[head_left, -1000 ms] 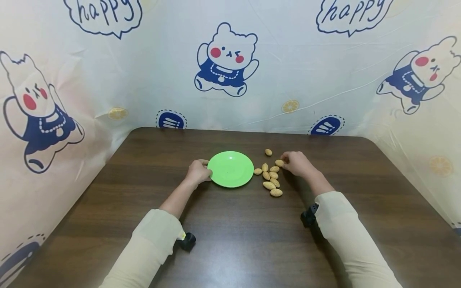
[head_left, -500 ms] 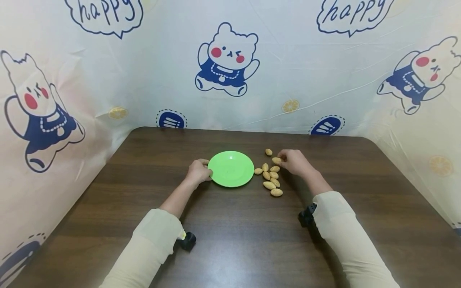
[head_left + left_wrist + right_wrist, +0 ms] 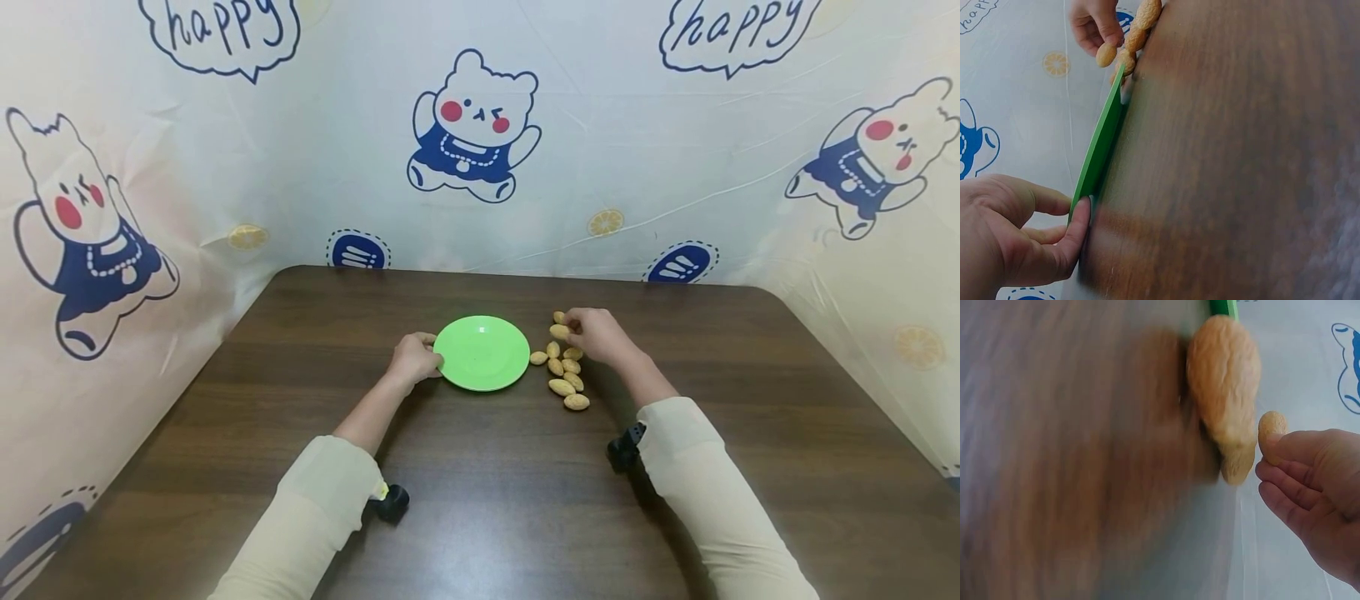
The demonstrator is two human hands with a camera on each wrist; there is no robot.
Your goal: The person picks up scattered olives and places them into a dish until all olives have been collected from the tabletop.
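Observation:
My left hand (image 3: 414, 362) pinches the left rim of a round, shallow green plate (image 3: 482, 354) that lies on the table. In the left wrist view the thumb is at the lower side of the plate's edge and fingers are on the other. My right hand (image 3: 602, 336) pinches one unshelled peanut (image 3: 1270, 430) between thumb and fingers, lifted a little, right of the plate. Beneath and in front of it lie several loose peanuts (image 3: 561, 387), one touching or very near the plate's right rim. Part of the farthest peanut (image 3: 558, 317) is hidden by the right hand.
A dark wooden table (image 3: 480, 500) carries everything. Behind and around it hangs a pale printed sheet (image 3: 337, 125) with cartoon bears. A black camera (image 3: 624, 450) sits at the right wrist and another black camera (image 3: 392, 504) at the left.
My right hand has moved left with the pinched peanut, toward the plate, and now partly covers the farthest peanut. The left hand and plate have stayed put.

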